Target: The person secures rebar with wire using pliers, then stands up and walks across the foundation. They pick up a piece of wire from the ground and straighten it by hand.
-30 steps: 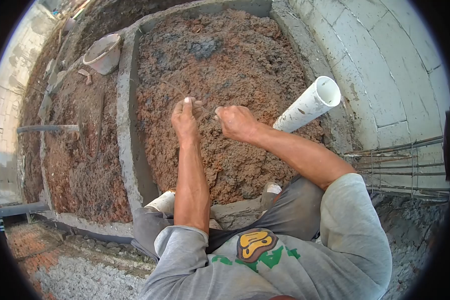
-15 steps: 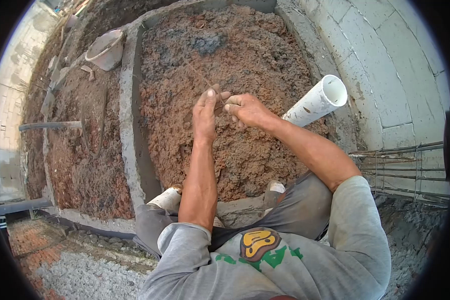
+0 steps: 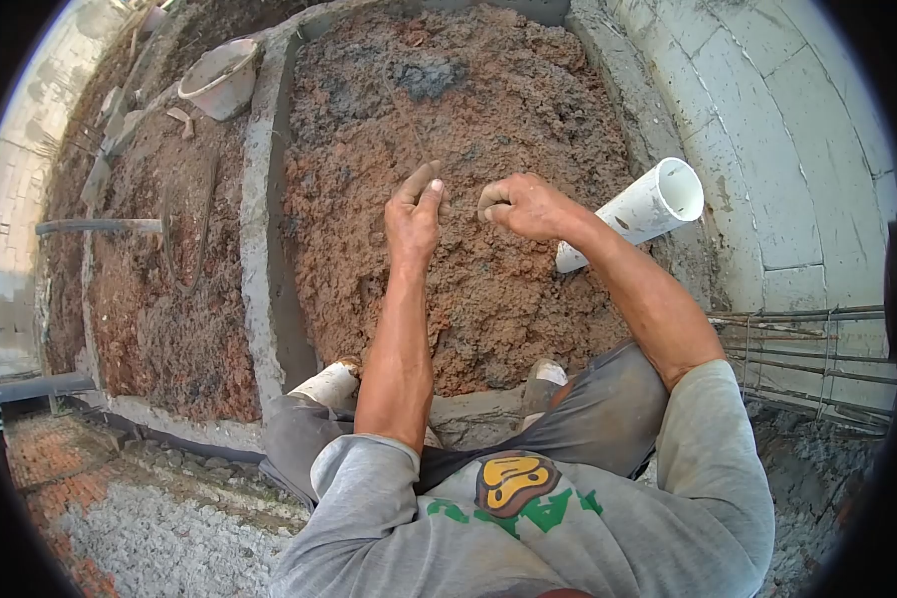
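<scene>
My left hand [image 3: 413,221] is raised over the rough brown soil [image 3: 468,319], thumb and fingers pinched together. A thin string seems to run up and away from its fingertips, though only faintly. A short gap to the right, my right hand [image 3: 530,206] has its fingers curled in and closed. Whatever it holds, if anything, is too small or hidden to make out. Just beyond the right wrist, a white plastic pipe [image 3: 633,214] sticks up at a tilt from the soil.
Concrete beams [image 3: 259,219] frame the soil bed. To the left are a dirty bucket [image 3: 219,85], a grey pipe [image 3: 100,226] and a loop of hose [image 3: 205,239]. A block wall [image 3: 767,149] and tied steel bars [image 3: 807,344] stand on the right.
My hands have moved apart from where they nearly met. The right has shifted right, its fingers curled; the thin strand by the fingers now shows less plainly.
</scene>
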The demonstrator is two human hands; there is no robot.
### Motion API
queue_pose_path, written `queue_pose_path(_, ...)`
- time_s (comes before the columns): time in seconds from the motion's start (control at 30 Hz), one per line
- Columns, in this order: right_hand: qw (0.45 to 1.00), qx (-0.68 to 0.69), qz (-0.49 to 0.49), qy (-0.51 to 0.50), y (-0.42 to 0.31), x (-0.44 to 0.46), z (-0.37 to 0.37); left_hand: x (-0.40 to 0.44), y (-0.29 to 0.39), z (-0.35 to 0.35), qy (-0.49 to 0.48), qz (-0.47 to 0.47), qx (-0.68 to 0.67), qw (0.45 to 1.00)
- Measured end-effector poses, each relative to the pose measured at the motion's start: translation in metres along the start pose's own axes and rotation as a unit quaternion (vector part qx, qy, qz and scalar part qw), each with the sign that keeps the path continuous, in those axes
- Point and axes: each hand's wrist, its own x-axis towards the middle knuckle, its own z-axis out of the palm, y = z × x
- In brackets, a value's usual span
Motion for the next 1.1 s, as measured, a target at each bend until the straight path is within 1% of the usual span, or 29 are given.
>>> queue_pose_path(0.03, 1.000, -0.001, 0.001, 0.000, 0.005, 0.002, 0.002, 0.000, 0.000, 0.001, -0.012, 0.002, 0.045, 0.999)
queue_pose_path(0.07, 0.993, -0.073, -0.046, 0.075, 0.013, 0.004, 0.006, -0.001, 0.000, 0.002, -0.013, 0.002, 0.044, 0.999)
queue_pose_path(0.1, 0.974, -0.145, -0.091, 0.148, 0.016, 0.004, 0.007, -0.002, -0.001, 0.002, -0.038, -0.018, 0.054, 0.998)
queue_pose_path(0.13, 0.974, -0.146, -0.090, 0.148, 0.018, 0.004, 0.008, -0.003, 0.000, 0.003, -0.064, -0.037, 0.064, 0.995)
queue_pose_path(0.17, 0.961, -0.173, -0.102, 0.190, 0.019, 0.003, 0.008, -0.004, 0.000, 0.004, -0.090, -0.055, 0.074, 0.992)
queue_pose_path(0.2, 0.945, -0.199, -0.115, 0.231, 0.019, 0.002, 0.008, -0.005, 0.000, 0.006, -0.092, -0.043, 0.090, 0.991)
queue_pose_path(0.33, 0.928, -0.215, -0.142, 0.267, 0.025, 0.004, 0.005, -0.010, 0.000, 0.006, -0.120, -0.071, 0.042, 0.989)
queue_pose_path(0.4, 0.920, -0.249, -0.134, 0.273, 0.023, 0.001, 0.000, -0.009, 0.002, 0.002, -0.164, -0.095, -0.020, 0.982)
queue_pose_path(0.43, 0.919, -0.250, -0.133, 0.274, 0.021, 0.000, -0.002, -0.008, 0.004, 0.001, -0.165, -0.094, -0.020, 0.982)
queue_pose_path(0.5, 0.896, -0.280, -0.167, 0.300, 0.019, -0.003, -0.004, -0.009, 0.008, -0.003, -0.202, -0.137, 0.035, 0.969)
queue_pose_path(0.53, 0.896, -0.281, -0.168, 0.301, 0.018, -0.003, -0.004, -0.009, 0.008, -0.004, -0.202, -0.136, 0.034, 0.969)
queue_pose_path(0.6, 0.885, -0.284, -0.175, 0.324, 0.018, -0.003, -0.004, -0.009, 0.007, -0.007, -0.210, -0.169, -0.039, 0.962)
queue_pose_path(0.63, 0.885, -0.285, -0.174, 0.325, 0.019, -0.003, -0.006, -0.008, 0.007, -0.007, -0.211, -0.169, -0.039, 0.962)
queue_pose_path(0.73, 0.888, -0.294, -0.147, 0.323, 0.020, -0.002, -0.007, -0.010, 0.012, -0.006, -0.221, -0.190, -0.011, 0.956)
queue_pose_path(0.8, 0.874, -0.310, -0.167, 0.336, 0.016, -0.003, -0.008, -0.013, 0.020, -0.003, -0.272, -0.154, 0.137, 0.940)
queue_pose_path(0.83, 0.873, -0.312, -0.167, 0.336, 0.014, -0.003, -0.009, -0.015, 0.022, 0.000, -0.272, -0.152, 0.136, 0.940)
queue_pose_path(0.9, 0.864, -0.372, -0.153, 0.303, 0.011, -0.004, -0.010, -0.021, 0.022, 0.009, -0.308, -0.097, 0.266, 0.908)
queue_pose_path(0.93, 0.865, -0.373, -0.150, 0.302, 0.012, -0.005, -0.009, -0.021, 0.012, 0.012, -0.339, -0.033, 0.300, 0.891)
queue_pose_path(0.97, 0.878, -0.391, -0.115, 0.252, 0.013, -0.006, -0.009, -0.023, 0.007, 0.014, -0.342, -0.033, 0.299, 0.890)
queue_pose_path(1.0, 0.887, -0.408, -0.081, 0.201, 0.014, -0.006, -0.010, -0.028, 0.011, 0.017, -0.331, -0.048, 0.329, 0.883)
queue_pose_path(1.03, 0.887, -0.408, -0.080, 0.201, 0.017, -0.004, -0.012, -0.031, 0.013, 0.019, -0.319, -0.064, 0.358, 0.875)
queue_pose_path(1.07, 0.923, -0.363, 0.006, 0.130, 0.021, 0.000, -0.014, -0.032, 0.009, 0.018, -0.300, -0.077, 0.351, 0.884)
queue_pose_path(1.1, 0.944, -0.313, 0.092, 0.057, 0.024, 0.003, -0.018, -0.030, 0.007, 0.016, -0.299, -0.076, 0.351, 0.884)
